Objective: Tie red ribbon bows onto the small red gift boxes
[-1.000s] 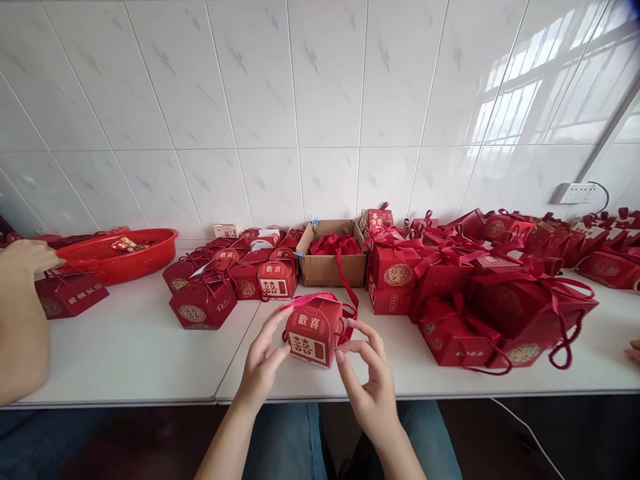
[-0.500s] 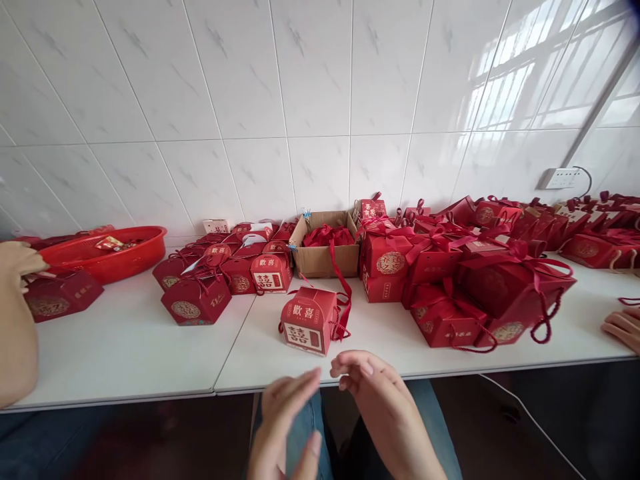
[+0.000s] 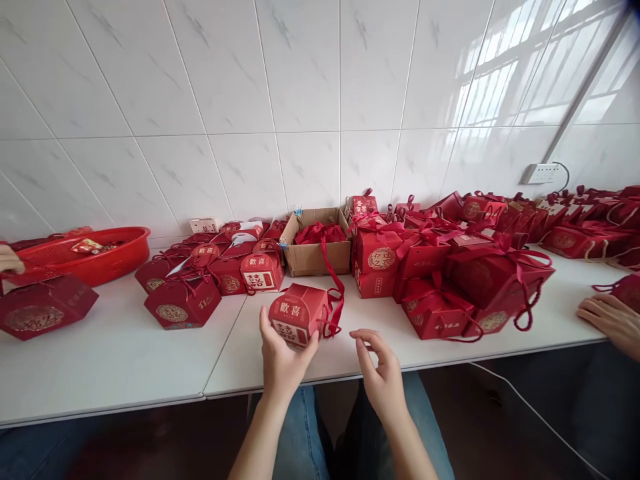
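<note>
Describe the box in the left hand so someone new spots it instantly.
On the white table, find the open brown carton near the middle. In front of it, nearer the table's edge, is a small red box with a white panel. A similar box sits further left, but only this one has the person's left hand around it.

I've got a smooth white flat tabletop (image 3: 150,367), seam just left of the left fingers (image 3: 265,327). Directly on it: open brown cardboard carton (image 3: 317,265), beyond and between both hands' fingers; dark-red hexagonal card box (image 3: 183,303), left of the left fingers; red oval plastic basket (image 3: 117,263), further left; red ribbon-tied card boxes (image 3: 440,313), right of the right fingers (image 3: 380,343). Can't tell if the red arch-topped card box (image 3: 303,307) in the left fingers bears on it.
</note>
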Tool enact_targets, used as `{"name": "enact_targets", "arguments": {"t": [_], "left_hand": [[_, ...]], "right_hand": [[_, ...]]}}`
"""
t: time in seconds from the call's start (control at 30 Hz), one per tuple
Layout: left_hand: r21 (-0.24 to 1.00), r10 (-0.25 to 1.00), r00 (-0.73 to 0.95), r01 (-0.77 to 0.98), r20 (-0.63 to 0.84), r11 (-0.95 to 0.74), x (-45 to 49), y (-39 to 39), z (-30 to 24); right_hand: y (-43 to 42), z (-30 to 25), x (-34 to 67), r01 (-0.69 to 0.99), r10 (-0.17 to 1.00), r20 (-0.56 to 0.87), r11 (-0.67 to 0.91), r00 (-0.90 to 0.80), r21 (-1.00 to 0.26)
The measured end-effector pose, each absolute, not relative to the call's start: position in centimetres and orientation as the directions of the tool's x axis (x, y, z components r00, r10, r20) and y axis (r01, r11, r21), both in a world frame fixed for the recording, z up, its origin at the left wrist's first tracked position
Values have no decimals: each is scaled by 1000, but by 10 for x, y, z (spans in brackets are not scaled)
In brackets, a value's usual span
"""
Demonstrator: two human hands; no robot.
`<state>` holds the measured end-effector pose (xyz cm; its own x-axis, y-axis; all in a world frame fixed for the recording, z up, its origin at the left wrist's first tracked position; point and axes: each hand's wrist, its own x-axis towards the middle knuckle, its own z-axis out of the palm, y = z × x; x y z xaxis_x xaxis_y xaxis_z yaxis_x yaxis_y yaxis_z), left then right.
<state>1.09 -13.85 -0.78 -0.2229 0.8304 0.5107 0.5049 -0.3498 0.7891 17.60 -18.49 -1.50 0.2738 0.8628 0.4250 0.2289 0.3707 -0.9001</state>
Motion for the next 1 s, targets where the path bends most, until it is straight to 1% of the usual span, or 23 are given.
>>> {"name": "enact_targets", "arguments": {"t": [0.07, 0.17, 0.27, 0.37, 0.43, 0.5, 0.67, 0.73, 0.9, 1.0], "left_hand": [[834, 858, -194, 410, 475, -369, -2, -144, -7], [868, 889, -154, 338, 431, -363, -32, -159, -5], [895, 918, -112, 295, 380, -335, -59, -175, -4], [917, 936, -90, 252, 339, -308, -72, -182, -4], [921, 940, -82, 242, 332, -305, -72, -182, -4], [919, 939, -81, 249, 336, -307, -68, -180, -5], [902, 933, -88, 303, 349, -309, -60, -177, -7], [901, 933, -90, 304, 349, -308, -60, -178, -7], [893, 928, -72, 308, 367, -329, -62, -178, -10], [895, 930, -59, 300, 364, -331, -62, -178, -10]], "right_hand": [[-179, -21, 181, 372, 843, 498, 404, 204, -836], [-166, -25, 186, 503, 848, 527, 433, 55, -748], [-149, -25, 186, 629, 867, 491, 431, -87, -648], [-134, -22, 182, 709, 908, 400, 365, -127, -604], [-130, -21, 179, 729, 927, 359, 321, -111, -605], [-133, -20, 176, 736, 932, 347, 310, -109, -602], [-166, -26, 175, 748, 897, 404, 391, -180, -536], [-179, -32, 178, 735, 883, 422, 424, -205, -530], [-193, -45, 189, 667, 862, 452, 476, -228, -573], [-207, -40, 195, 630, 861, 447, 489, -242, -603]]}}
